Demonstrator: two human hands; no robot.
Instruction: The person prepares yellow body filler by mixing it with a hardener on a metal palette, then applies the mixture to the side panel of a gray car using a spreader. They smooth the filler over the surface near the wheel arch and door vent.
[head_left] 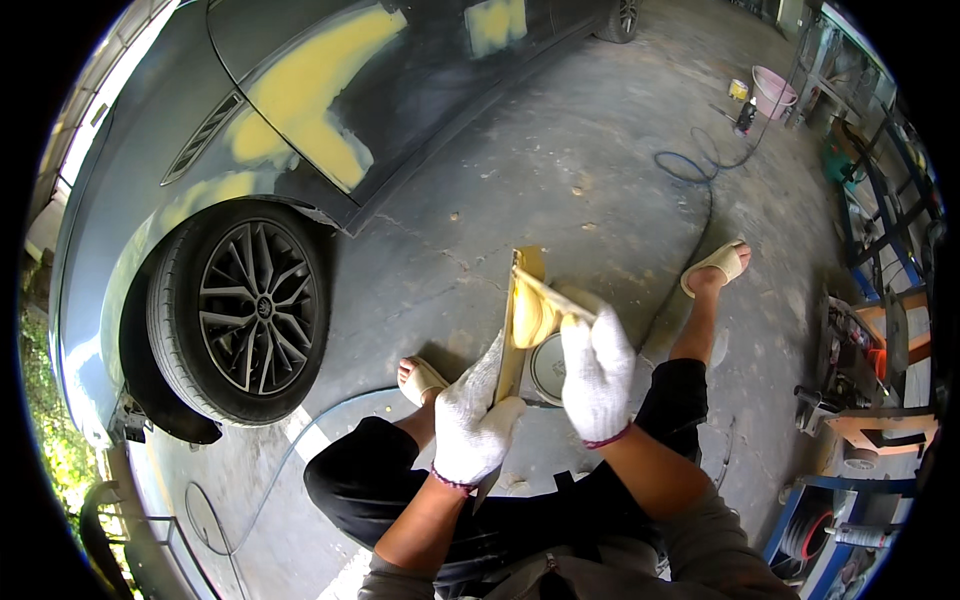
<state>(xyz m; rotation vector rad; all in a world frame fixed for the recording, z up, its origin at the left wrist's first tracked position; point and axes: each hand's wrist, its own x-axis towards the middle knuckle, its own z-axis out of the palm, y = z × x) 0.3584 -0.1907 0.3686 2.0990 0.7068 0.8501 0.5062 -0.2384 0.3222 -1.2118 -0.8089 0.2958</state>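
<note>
My left hand (472,428), in a white knit glove, is closed round a long, narrow board (509,365) held up on its edge. A thick mass of yellow body filler (533,316) clings to the board's right side. My right hand (598,378), gloved likewise, grips a thin, pale filler spreader (548,289). The spreader's far end meets the top of the board, just above the filler. Below my hands, a round tin (547,369) stands on the floor, partly hidden by my right glove.
At the left stands a dark car with a black wheel (262,308) and yellow filler patches (310,95) on its door and fender. Hoses (690,165) lie across the concrete. A pink bucket (773,92) stands far right, and a blue-framed rack (845,485) lines the right side.
</note>
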